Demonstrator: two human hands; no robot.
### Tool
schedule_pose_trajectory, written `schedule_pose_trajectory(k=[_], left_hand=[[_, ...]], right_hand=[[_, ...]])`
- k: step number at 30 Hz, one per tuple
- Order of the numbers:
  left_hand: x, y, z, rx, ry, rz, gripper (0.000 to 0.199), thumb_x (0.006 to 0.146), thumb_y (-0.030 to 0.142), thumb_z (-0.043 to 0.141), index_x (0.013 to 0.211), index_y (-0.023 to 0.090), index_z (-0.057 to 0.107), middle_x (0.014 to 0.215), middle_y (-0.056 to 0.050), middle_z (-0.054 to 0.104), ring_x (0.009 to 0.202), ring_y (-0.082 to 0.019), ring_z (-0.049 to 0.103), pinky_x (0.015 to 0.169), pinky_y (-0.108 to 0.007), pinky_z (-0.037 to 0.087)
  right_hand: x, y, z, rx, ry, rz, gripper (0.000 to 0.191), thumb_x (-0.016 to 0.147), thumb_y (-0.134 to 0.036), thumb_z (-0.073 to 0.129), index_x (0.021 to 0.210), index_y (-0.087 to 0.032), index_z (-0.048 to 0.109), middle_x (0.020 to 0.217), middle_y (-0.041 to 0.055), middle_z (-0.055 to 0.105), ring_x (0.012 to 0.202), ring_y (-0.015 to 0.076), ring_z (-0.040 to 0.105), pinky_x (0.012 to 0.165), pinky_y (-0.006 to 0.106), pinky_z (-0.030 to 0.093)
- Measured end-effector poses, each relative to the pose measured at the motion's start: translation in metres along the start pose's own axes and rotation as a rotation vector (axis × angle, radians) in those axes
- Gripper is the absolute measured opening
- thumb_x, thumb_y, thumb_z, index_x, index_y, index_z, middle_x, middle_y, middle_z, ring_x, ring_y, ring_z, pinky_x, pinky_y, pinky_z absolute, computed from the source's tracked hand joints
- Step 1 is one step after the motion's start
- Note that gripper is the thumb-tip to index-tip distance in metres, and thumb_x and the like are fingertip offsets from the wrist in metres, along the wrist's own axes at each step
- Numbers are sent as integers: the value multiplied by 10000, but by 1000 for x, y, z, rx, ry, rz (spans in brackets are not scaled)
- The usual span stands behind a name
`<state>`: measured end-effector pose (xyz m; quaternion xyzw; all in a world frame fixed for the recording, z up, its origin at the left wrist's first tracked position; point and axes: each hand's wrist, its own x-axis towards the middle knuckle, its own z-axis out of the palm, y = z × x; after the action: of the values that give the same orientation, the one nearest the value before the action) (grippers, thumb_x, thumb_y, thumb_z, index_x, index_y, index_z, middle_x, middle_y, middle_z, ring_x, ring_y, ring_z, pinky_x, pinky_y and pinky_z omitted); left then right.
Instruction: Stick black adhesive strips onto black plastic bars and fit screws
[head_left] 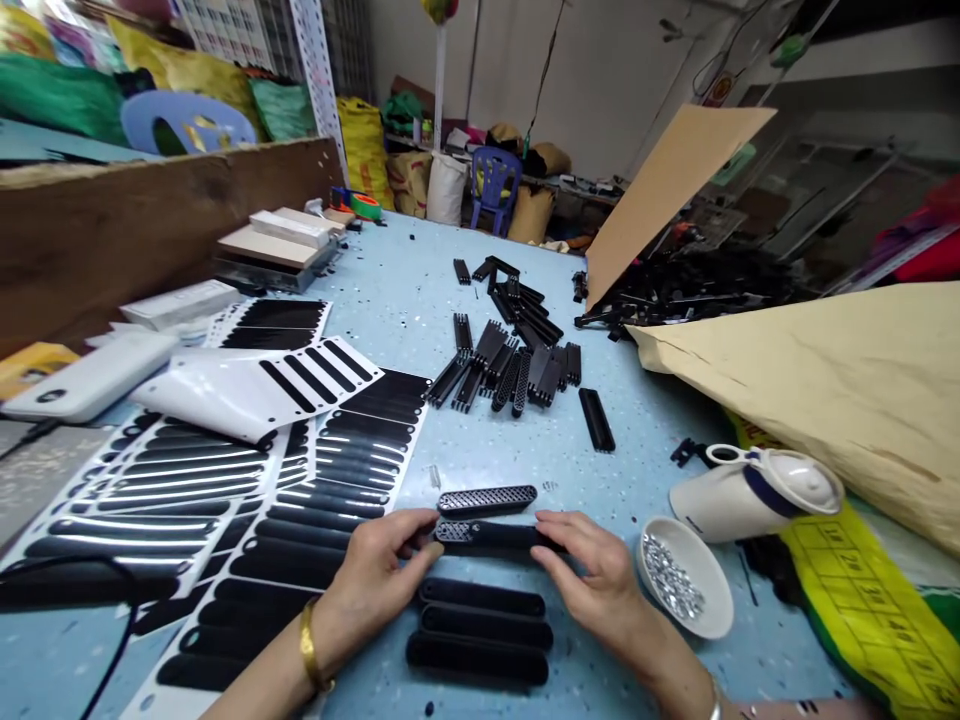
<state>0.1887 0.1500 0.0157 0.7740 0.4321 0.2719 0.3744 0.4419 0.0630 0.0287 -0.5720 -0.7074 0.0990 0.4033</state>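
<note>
My left hand [386,560] pinches the left end of a black oblong piece [499,537], where a lattice-patterned area shows. My right hand [589,565] has thumb and fingers closed on its right end, partly hiding it. The rest of its top is smooth and black. Just beyond lies a similar oblong piece [487,498] with the lattice along its whole top. Nearer to me, three smooth black oblong pieces [484,625] lie side by side. White sheets with black oblong stickers [367,440] spread to the left of my left hand.
A white bowl of small metal parts [679,585] stands at right, beside a lidded white cup [757,490]. Farther back lies a pile of black plastic pieces [517,350], with one single piece [597,420] apart. Brown paper [825,370] covers the right side.
</note>
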Motion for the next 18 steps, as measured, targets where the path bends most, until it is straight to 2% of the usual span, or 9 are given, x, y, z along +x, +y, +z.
schedule_pose_trajectory(k=[7, 12, 18], left_hand=[[-3, -1, 5, -16, -17, 15, 180, 824, 256, 602, 945, 202, 724, 840, -39, 767, 720, -187, 704, 692, -283, 556], [-2, 1, 4, -35, -20, -30, 171, 821, 246, 612, 943, 202, 724, 801, -24, 759, 654, -170, 686, 641, -271, 546], [-3, 3, 3, -34, -57, -29, 166, 847, 263, 586, 922, 198, 719, 812, -27, 753, 693, -174, 686, 671, -279, 542]], right_hand=[[11, 3, 14, 66, -106, -44, 166, 883, -210, 608, 1000, -179, 722, 911, 90, 749, 809, 210, 708, 733, 342, 591], [12, 6, 13, 29, -182, -43, 173, 885, -204, 605, 1011, -183, 721, 933, 86, 747, 805, 212, 703, 753, 358, 579], [14, 6, 12, 8, -229, -38, 170, 883, -215, 608, 1003, -194, 726, 931, 79, 744, 802, 214, 694, 762, 370, 567]])
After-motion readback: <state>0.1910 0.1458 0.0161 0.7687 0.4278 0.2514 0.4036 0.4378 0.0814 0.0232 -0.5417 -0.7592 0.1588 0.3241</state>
